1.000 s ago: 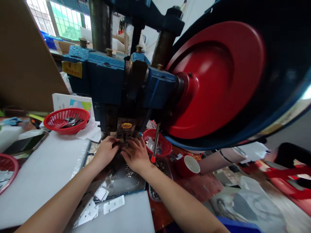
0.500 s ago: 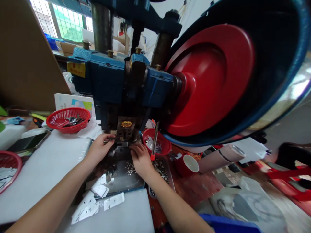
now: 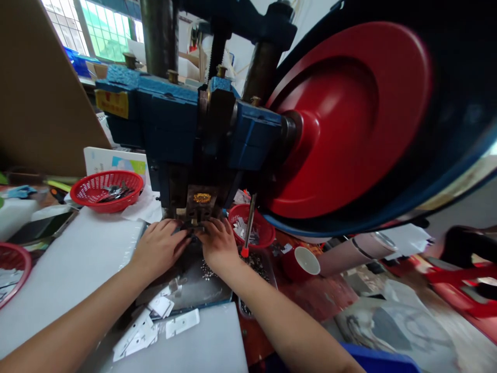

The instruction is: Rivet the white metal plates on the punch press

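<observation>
At the foot of a blue mechanical press (image 3: pixel 166 124), with left hand (image 3: pixel 159 246) and right hand (image 3: pixel 219 246) near each other, one to either side of the dark lower tooling (image 3: pixel 194 229), just below the ram block (image 3: pixel 191 200) and its gold-coloured patch (image 3: pixel 202 197). With left fingers bent in toward the tooling, back of the hand upward; with right fingers curled in likewise from the opposite side. Cannot tell whether gripping anything between the fingertips or only touching the tooling, because of shadow and knuckles.

Nearer, on the press bed (image 3: pixel 194 294), can see small loose metal parts (image 3: pixel 208 272) next to the right wrist, and overlapping flat silver plates (image 3: pixel 140 336) at the near left edge, with a separate plate (image 3: pixel 182 324) flat on white foam (image 3: pixel 217 344).

Beyond the right hand, can see a red basket (image 3: pixel 266 235) of pale metal pieces (image 3: pixel 243 228), a slanting metal rod (image 3: pixel 250 223) with a red tip, and, partly behind the forearm, a clear tray (image 3: pixel 275 280). Farther right, a red mug (image 3: pixel 292 267) beside a pink flask (image 3: pixel 344 257), below the big red flywheel (image 3: pixel 341 155). Leftward, another red basket (image 3: pixel 87 194) with dark metal pieces (image 3: pixel 116 192).
</observation>
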Demonstrator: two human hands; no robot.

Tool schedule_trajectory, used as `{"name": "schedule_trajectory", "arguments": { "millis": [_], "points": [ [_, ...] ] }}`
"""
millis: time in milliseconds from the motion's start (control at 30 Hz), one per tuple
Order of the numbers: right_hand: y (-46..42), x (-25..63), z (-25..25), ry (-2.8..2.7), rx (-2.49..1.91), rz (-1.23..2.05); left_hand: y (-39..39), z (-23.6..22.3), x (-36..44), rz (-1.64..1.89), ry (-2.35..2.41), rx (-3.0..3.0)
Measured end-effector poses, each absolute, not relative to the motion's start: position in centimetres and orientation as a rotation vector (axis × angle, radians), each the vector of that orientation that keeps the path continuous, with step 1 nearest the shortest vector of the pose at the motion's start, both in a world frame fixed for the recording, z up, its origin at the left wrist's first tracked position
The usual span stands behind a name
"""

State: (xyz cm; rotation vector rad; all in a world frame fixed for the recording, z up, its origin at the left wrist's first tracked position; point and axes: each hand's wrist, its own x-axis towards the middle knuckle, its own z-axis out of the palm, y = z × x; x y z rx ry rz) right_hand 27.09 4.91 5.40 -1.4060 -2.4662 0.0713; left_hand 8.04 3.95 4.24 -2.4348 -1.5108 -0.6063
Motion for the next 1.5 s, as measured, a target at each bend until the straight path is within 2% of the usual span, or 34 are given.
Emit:
{"name": "schedule_trajectory", "arguments": {
  "millis": [100,200,367,567,733,900,1033,1267,1500],
  "points": [
    [5.2,26.8,5.3,-2.470,-1.342,0.059,4.2,5.0,8.0,-0.539,-1.473,-2.479],
    [5.7,26.8,5.0,-2.379,-1.307,0.181,4.6,5.1,7.7,-0.537,-1.502,-2.565],
    [5.5,27.9,3.6,-2.055,-1.134,0.370,4.4,4.5,7.3,-0.756,-1.663,-2.579],
    [2.2,31.7,1.6,-1.355,-1.217,0.899,1.8,4.4,6.3,-0.872,-1.814,-2.515],
    [-0.1,34.0,2.2,-1.218,-1.095,1.124,0.3,3.0,5.5,-0.990,-1.878,-2.499],
    [-0.3,33.9,3.6,-1.322,-1.153,1.032,0.0,1.8,4.7,-1.144,-2.004,-2.368],
    [0.0,33.2,3.4,-1.342,-1.226,0.893,0.0,2.3,3.7,-1.139,-2.129,-2.407],
    [1.4,32.9,0.5,-1.164,-1.156,1.045,-0.8,3.2,1.1,-0.656,-2.208,-2.941],
    [6.3,28.1,3.4,-1.810,-1.404,0.576,-2.0,2.0,2.3,-0.340,-2.123,-2.936]
  ]
}}
